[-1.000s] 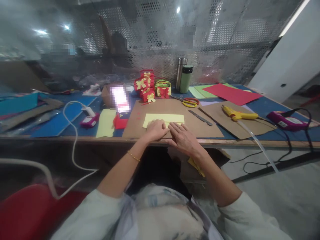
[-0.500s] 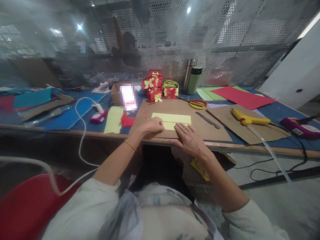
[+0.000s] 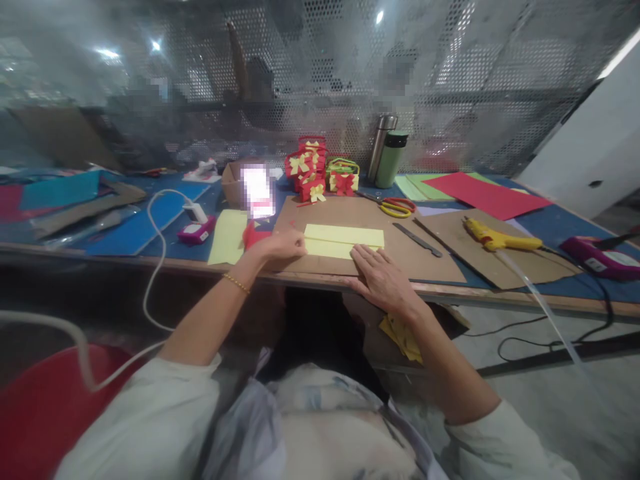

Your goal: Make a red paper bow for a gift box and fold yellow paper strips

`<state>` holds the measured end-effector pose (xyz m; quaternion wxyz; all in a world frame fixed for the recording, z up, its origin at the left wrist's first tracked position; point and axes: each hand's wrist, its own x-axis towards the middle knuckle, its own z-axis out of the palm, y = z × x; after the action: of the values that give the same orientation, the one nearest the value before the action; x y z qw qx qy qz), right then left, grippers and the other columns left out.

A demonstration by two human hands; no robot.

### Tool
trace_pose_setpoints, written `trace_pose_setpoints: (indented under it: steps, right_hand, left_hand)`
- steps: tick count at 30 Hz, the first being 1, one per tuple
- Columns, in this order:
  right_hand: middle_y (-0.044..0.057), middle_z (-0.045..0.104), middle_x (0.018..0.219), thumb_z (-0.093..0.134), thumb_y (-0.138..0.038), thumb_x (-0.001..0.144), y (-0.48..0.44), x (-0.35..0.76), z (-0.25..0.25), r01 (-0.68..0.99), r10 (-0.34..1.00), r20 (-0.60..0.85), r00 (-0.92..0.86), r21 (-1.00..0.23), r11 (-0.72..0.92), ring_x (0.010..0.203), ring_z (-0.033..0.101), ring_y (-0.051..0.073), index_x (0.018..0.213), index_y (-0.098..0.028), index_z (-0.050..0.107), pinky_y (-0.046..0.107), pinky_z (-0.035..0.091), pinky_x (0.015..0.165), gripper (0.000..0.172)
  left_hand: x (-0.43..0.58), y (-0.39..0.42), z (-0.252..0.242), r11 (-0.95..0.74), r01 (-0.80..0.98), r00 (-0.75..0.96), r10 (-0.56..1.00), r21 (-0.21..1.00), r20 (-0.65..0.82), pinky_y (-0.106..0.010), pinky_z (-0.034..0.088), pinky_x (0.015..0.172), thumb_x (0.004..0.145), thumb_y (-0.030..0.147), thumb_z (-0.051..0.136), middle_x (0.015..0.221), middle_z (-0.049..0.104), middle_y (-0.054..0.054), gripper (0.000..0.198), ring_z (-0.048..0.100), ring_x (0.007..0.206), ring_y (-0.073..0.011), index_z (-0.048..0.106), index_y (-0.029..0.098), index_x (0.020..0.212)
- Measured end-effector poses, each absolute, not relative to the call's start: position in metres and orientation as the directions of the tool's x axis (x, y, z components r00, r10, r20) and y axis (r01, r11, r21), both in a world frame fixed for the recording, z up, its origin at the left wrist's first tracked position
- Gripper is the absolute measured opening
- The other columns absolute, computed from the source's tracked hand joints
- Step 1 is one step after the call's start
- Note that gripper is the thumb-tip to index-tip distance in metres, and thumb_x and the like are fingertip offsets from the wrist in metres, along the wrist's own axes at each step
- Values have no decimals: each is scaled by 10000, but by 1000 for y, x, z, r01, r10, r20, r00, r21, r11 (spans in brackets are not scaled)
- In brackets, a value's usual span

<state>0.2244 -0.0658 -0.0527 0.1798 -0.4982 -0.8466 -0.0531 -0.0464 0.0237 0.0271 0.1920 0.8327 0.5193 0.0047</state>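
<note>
A pale yellow sheet of paper (image 3: 330,243), folded over along its length, lies on a brown cardboard mat (image 3: 425,263). My right hand (image 3: 377,275) rests flat on the paper's lower right part, fingers stretched out. At the paper's left end is my left hand (image 3: 286,245), curled into a fist with nothing visible in it. To the right of the paper lies a dark flat craft knife (image 3: 417,240). Scissors with red and yellow handles (image 3: 397,207) sit behind it.
Red and yellow paper boxes with bows (image 3: 307,170) stand at the back near a green bottle (image 3: 391,160) and a steel flask (image 3: 379,147). A yellow glue gun (image 3: 500,237) lies on cardboard at right. Left are a lit phone (image 3: 258,191) and a yellow sheet (image 3: 228,237).
My left hand has slid left along the folded paper to its left end, uncovering more of it. My right hand stays flat on the paper.
</note>
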Motion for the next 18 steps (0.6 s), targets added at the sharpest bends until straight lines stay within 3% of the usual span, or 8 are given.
trace_pose_setpoints:
  steps: [5, 11, 13, 15, 16, 18]
  right_hand:
    - [196, 439, 1640, 416, -504, 1048, -66, 225, -52, 860, 821, 361, -443, -89, 503, 1538, 396, 312, 1554, -108, 469, 545, 299, 1257, 645]
    - [200, 462, 1623, 394, -476, 1056, -66, 225, -55, 855, 804, 400, -440, -88, 511, 1531, 410, 310, 1559, -132, 467, 552, 310, 1248, 613]
    - [203, 465, 1621, 389, -477, 1059, -67, 224, -55, 854, 802, 405, -439, -90, 513, 1531, 409, 310, 1559, -129, 467, 555, 311, 1248, 615]
    - [205, 465, 1620, 395, -493, 1058, -67, 223, -55, 855, 801, 408, -437, -88, 511, 1531, 409, 310, 1552, -120, 475, 549, 309, 1250, 624]
    - [205, 465, 1620, 403, -504, 1056, -67, 223, -55, 856, 802, 409, -436, -87, 510, 1530, 409, 310, 1547, -116, 480, 543, 308, 1251, 631]
    - [206, 466, 1620, 424, -524, 1050, -67, 223, -56, 858, 801, 411, -435, -80, 508, 1530, 408, 312, 1543, -113, 484, 534, 308, 1251, 645]
  left_hand:
    - [-55, 22, 31, -384, 852, 467, 865, 357, -185, -314, 321, 626, 706, 215, 574, 705, 606, -29, 111, 523, 685, -169, 517, 206, 610]
    - [-61, 14, 31, -286, 889, 355, 924, 359, -143, -318, 369, 673, 737, 179, 607, 707, 663, -47, 65, 567, 699, -186, 614, 205, 678]
    - [-56, 5, 30, -252, 940, 263, 965, 232, -15, -368, 407, 746, 780, 152, 576, 807, 705, -100, 101, 619, 781, -245, 667, 191, 765]
    - [-46, -7, 28, -198, 978, 179, 955, 60, 235, -456, 429, 862, 851, 135, 519, 984, 725, -183, 207, 645, 955, -337, 716, 148, 913]
    - [-40, -13, 26, -196, 981, 179, 924, 15, 338, -495, 427, 914, 899, 154, 496, 1096, 714, -217, 249, 633, 1052, -370, 722, 128, 998]
    - [-28, -24, 21, -333, 943, 309, 864, -7, 397, -498, 416, 995, 964, 280, 545, 1264, 674, -221, 279, 600, 1186, -375, 716, 121, 1117]
